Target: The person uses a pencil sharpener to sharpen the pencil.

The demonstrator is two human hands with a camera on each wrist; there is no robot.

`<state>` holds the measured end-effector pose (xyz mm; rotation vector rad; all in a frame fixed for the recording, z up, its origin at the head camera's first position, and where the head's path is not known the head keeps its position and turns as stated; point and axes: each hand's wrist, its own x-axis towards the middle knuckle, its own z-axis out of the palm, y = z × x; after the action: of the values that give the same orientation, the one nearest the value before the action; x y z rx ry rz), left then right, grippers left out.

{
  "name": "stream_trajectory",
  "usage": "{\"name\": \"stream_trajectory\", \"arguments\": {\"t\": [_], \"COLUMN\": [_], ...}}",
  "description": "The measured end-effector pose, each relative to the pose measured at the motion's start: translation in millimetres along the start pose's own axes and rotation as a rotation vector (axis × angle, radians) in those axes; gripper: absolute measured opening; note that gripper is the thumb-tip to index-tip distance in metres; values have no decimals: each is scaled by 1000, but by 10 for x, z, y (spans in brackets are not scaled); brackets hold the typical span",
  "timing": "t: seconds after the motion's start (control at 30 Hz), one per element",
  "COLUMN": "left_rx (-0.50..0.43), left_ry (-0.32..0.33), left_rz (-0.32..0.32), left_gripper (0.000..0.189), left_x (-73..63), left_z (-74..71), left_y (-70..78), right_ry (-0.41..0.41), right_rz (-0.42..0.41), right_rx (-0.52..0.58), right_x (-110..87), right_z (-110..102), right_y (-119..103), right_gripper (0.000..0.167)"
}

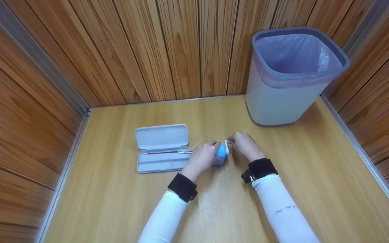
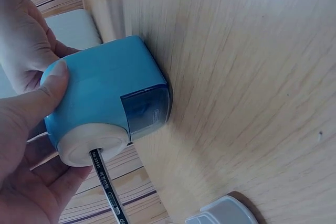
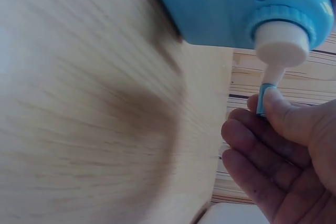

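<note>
A blue crank pencil sharpener (image 2: 105, 82) stands on the table, gripped by my left hand (image 1: 202, 156) with the thumb over its top. A dark pencil (image 2: 109, 186) sticks into the white round front of the sharpener, pointing left over the pencil case. My right hand (image 1: 245, 145) pinches the blue knob (image 3: 264, 98) of the white crank (image 3: 281, 45) between thumb and forefinger, at the sharpener's right side. Left of the left hand lies an open pale pencil case (image 1: 161, 136), with a red pencil (image 1: 160, 153) inside it. The pencil's tip is hidden in the sharpener.
At the back right stands a pale waste bin (image 1: 275, 104) with a grey rim and a purplish liner. Wood-panelled walls (image 1: 181, 50) enclose the table (image 1: 113, 202) at the back and on both sides.
</note>
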<state>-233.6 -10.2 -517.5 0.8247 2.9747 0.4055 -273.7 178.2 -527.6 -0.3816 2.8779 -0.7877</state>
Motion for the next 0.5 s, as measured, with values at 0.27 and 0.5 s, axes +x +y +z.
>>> {"name": "stream_trajectory", "arguments": {"t": [0.27, 0.5], "left_rx": [-7, -5], "left_ry": [13, 21], "left_rz": [0, 4], "left_gripper": [51, 52], "left_x": [7, 9], "left_z": [12, 10], "left_y": [0, 1], "right_ry": [-12, -7], "right_rz": [-6, -23], "right_rx": [-33, -45], "right_x": [11, 19], "right_z": [53, 110], "right_y": [27, 84], "right_gripper": [19, 15]}}
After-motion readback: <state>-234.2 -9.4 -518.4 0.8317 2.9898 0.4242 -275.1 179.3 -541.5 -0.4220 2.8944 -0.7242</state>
